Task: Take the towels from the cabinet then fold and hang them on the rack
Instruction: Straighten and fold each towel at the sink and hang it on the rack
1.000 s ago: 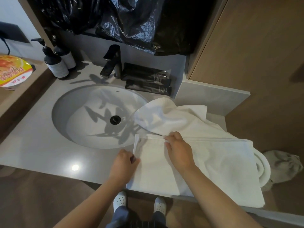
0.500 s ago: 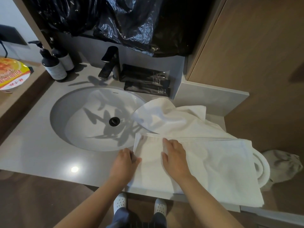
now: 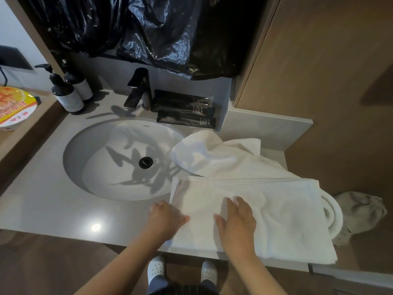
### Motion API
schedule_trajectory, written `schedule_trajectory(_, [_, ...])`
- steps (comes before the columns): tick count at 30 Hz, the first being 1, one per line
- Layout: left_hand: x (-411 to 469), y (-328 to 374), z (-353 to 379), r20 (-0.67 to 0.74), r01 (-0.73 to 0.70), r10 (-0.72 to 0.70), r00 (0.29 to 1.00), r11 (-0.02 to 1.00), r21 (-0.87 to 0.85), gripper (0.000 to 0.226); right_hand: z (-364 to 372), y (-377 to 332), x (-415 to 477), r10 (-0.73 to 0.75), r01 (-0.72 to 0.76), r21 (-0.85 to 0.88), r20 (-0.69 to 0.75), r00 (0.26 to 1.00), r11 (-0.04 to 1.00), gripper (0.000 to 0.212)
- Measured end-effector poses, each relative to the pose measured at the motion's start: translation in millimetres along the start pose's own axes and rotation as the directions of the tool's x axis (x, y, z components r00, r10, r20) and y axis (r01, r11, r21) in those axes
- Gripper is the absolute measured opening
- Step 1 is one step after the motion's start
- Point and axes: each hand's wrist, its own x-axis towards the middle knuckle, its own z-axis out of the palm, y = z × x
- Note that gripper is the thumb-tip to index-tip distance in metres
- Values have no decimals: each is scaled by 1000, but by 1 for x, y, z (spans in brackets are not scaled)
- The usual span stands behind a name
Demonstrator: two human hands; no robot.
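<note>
Along the back edge of the counter (image 3: 42,209) stand two pump bottles (image 3: 66,92), a dark faucet (image 3: 138,88) and stacked black tubes (image 3: 185,111), with black plastic bags (image 3: 159,35) hanging above. The sink basin (image 3: 102,167) fills the middle. A crumpled towel (image 3: 217,154) lies at the back right, lapping over the basin's rim. The folded towel (image 3: 276,213) lies flat at the front right corner, slightly overhanging the front edge. A rolled towel (image 3: 333,213) (only its end shows) sits just beside it on the right. The right hand (image 3: 238,220) rests palm down on the folded towel, fingers straight and spread, gripping nothing. The left hand (image 3: 164,220) lies palm down at its left edge, thumb on the cloth, released.
</note>
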Motion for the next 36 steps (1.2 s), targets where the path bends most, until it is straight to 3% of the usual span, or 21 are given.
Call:
schedule_trajectory(3, [0,7,2,0,-10,10,1000,996,92,67,23,10,-3,-17,31,-177,77,997,984,68])
schedule_trajectory(7, [-1,11,2,2,-21,21,1000,993,117,56,31,11,-4,-26,31,-174,26,999,984,67])
schedule_trajectory(11, [-1,6,-2,-19,-35,33,999,996,-78,38,37,12,0,-29,32,-173,17,999,984,70])
schedule_trajectory(16, [-8,8,-14,66,-114,141,988,946,-303,36,37,18,7,-27,47,-177,111,993,983,71])
schedule_trajectory(20, [-16,15,-20,-71,-228,217,974,942,-246,36,18,26,10,-66,90,-119,192,979,989,65])
schedule_trajectory(25, [-18,6,-21,-166,-235,192,967,921,-309,50,-2,28,5,-104,128,-99,219,970,987,61])
schedule_trajectory(33, [-25,-44,-13,27,-211,220,975,959,-191,23,-5,22,4,-75,97,-92,217,973,991,64])
schedule_trajectory(36, [-27,-47,-10,-17,-261,261,965,959,-114,25,-5,21,2,-74,100,-107,226,971,989,65])
